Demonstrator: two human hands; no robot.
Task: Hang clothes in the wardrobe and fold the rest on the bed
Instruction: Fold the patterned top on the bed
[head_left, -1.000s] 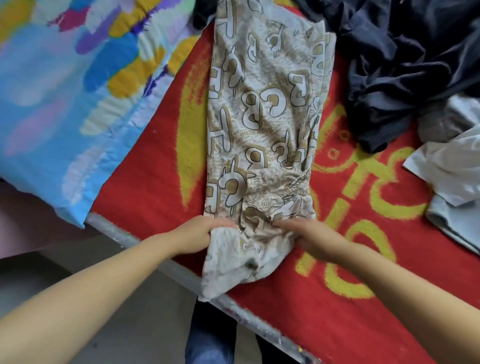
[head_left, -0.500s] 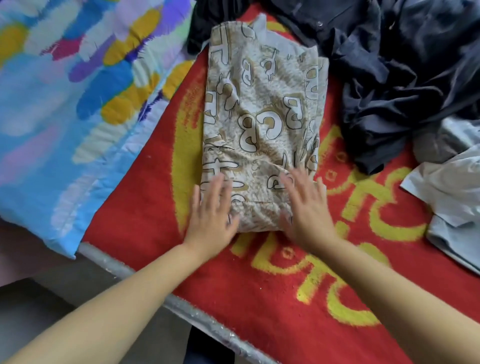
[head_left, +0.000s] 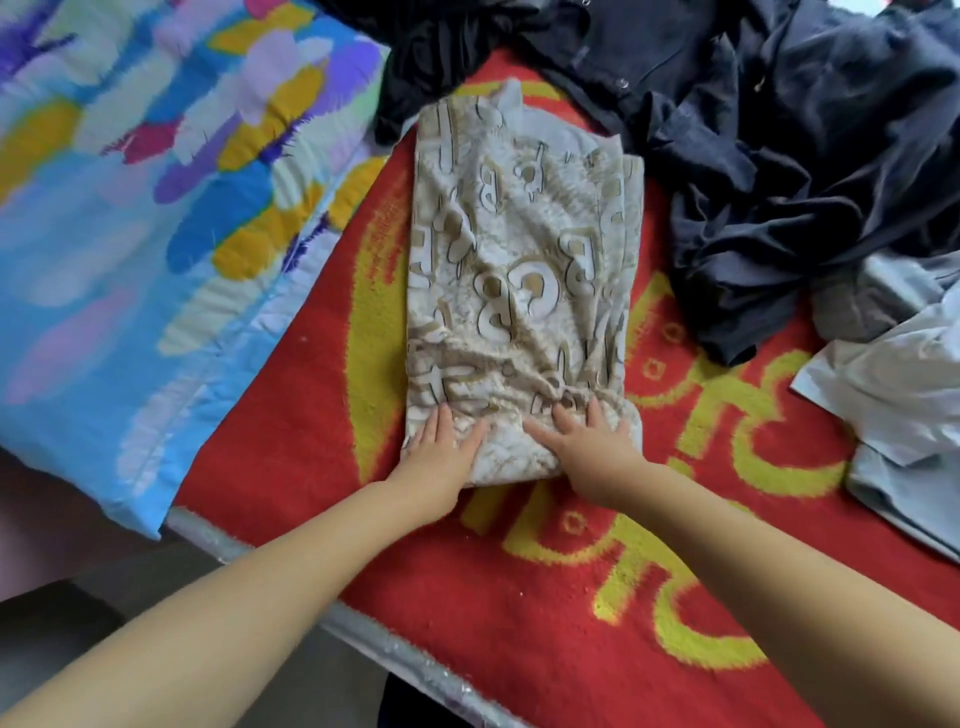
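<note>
**A:** What carries everything in this view?

**B:** The bed, under a red blanket (head_left: 519, 597) with yellow lettering. A blue patterned quilt (head_left: 130, 260) lies over its left side. At the far right corner sits a heap of dark clothes (head_left: 779, 182); pale grey garments (head_left: 893, 395) lie along the right edge, just beside that heap.

**A:** And the piece you are working on?

**B:** The beige lettered garment (head_left: 519, 280), a long folded strip lying lengthwise in the middle of the bed, its far end touching the dark heap. Its near end is doubled over into a rounded fold, a little way in from the near edge.

**A:** How do your hands stand?

**B:** Your left hand (head_left: 441, 447) lies flat on the near left corner of the fold, fingers straight and close together. Your right hand (head_left: 587, 447) lies flat on the near right part, fingers spread. Both press down; neither pinches cloth.

**A:** Which step is this?

**B:** Judged from the layout, folding on the bed: you are flattening the first crosswise fold. The next move likely calls for taking that doubled end at both corners and carrying it toward the far end, keeping the side edges in line. The wrinkled middle may bunch.

**A:** Any containers?

**B:** None in view; the wardrobe is not visible, and no hanger either.
</note>
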